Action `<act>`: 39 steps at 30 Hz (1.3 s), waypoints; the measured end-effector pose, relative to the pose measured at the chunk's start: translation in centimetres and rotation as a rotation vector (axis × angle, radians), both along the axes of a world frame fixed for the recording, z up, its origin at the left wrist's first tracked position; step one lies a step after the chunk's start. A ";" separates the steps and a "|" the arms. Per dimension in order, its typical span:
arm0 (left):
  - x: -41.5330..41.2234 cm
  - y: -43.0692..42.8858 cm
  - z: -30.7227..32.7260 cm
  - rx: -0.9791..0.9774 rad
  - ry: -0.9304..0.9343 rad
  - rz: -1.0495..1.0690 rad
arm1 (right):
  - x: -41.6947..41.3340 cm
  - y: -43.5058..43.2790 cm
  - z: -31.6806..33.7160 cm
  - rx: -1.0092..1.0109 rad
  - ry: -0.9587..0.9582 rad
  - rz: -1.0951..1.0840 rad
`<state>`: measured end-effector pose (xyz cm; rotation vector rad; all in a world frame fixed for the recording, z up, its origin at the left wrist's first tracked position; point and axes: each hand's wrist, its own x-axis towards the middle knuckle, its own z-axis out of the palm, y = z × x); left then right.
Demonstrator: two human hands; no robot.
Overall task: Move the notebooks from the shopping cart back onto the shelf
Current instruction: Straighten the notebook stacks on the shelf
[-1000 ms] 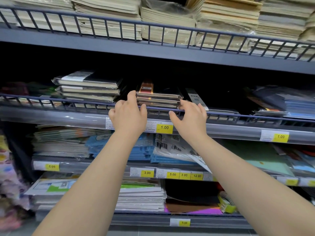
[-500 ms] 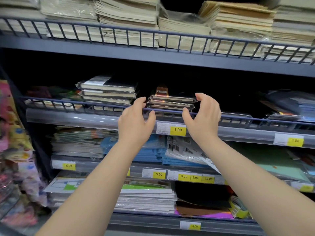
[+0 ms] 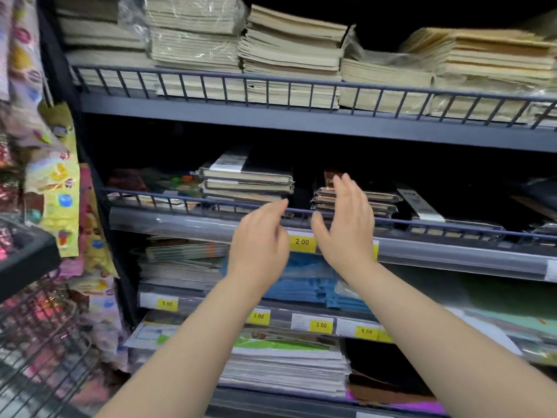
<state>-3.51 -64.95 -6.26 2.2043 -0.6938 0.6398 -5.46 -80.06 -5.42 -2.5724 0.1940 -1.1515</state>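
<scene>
Dark-grey metal shelving, dim inside, with what seem gift-wrap packets hanging left.

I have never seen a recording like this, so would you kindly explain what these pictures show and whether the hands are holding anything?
There is no machine here: a person wears a wide-angle camera on the head, so you look forward and down along their bare arms. The left hand and right hand are raised before the middle shelf's wire rail, fingers relaxed, holding nothing. Behind the right hand lies a small stack of notebooks; a taller stack lies to its left. Whether the fingers touch the small stack is unclear. Yellow price tags line the shelf edges, and the wire shopping cart shows at lower left.
</scene>
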 end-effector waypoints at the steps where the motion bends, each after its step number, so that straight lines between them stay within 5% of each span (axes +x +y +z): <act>1: -0.4 -1.2 0.3 0.017 0.013 -0.034 | -0.2 -0.5 0.1 0.023 -0.007 -0.048; 10: 1.4 -8.3 0.9 0.166 0.127 0.079 | -1.9 -5.1 0.2 0.227 -0.027 -0.280; 16: 1.0 -9.5 1.0 0.071 0.123 0.085 | -2.5 -6.2 -1.2 0.422 0.025 -0.187; 32: 1.0 -7.6 1.5 0.100 0.122 -0.037 | -2.6 -6.1 -0.6 0.110 0.067 -0.336; 39: 1.3 -1.8 -0.6 -0.091 -0.097 0.011 | -1.2 -0.6 -0.9 -0.269 0.056 -0.020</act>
